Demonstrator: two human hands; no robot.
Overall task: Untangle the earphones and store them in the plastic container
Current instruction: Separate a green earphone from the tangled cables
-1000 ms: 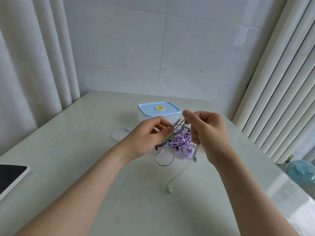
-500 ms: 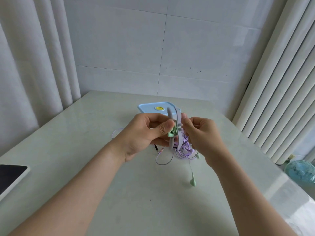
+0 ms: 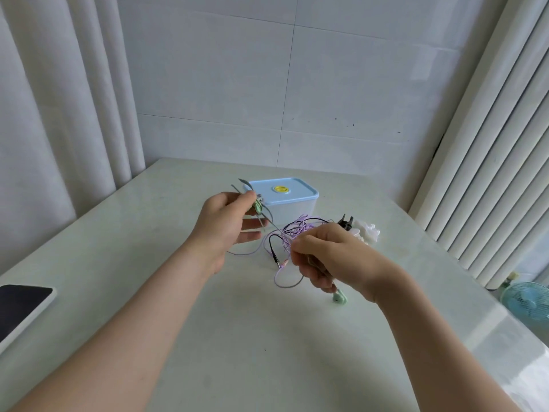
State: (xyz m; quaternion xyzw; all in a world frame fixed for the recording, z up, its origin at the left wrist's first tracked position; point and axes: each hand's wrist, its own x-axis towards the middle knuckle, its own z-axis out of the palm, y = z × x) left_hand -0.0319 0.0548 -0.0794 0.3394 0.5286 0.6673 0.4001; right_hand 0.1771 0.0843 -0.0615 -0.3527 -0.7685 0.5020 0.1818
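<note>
two hands share one pair of mint-green wired earphones (image 3: 258,207): the left hand (image 3: 225,230) hovers above the pale stone-look table (image 3: 148,263) with thumb and forefinger curled round a small coiled bunch of them. grey-green loops of cable stick out above and below the pinch, and its lower fingers stretch out loosely. the right hand (image 3: 335,260) sits lower, close to the tabletop, its fingers curled inward round cable, and a single mint-green earbud (image 3: 339,298) pokes out beneath its palm. between the hands and partly under the right one lies a tangle of lilac and black earphone cables (image 3: 297,233), with thin jack plugs (image 3: 277,261) pointing toward the viewer. just behind the tangle stands the clear rectangular plastic container (image 3: 297,211), its pale blue lid (image 3: 301,193) on and a round yellow sticker (image 3: 281,189) at the lid's middle. right of the container are a small black plug-like object (image 3: 346,223) and a white crumpled thing (image 3: 368,231), too blurred to name. a dark-screened tablet with a white frame (image 3: 20,307) lies at the table's left edge, and a small teal fan (image 3: 527,303) stands on the floor off to the right.
</note>
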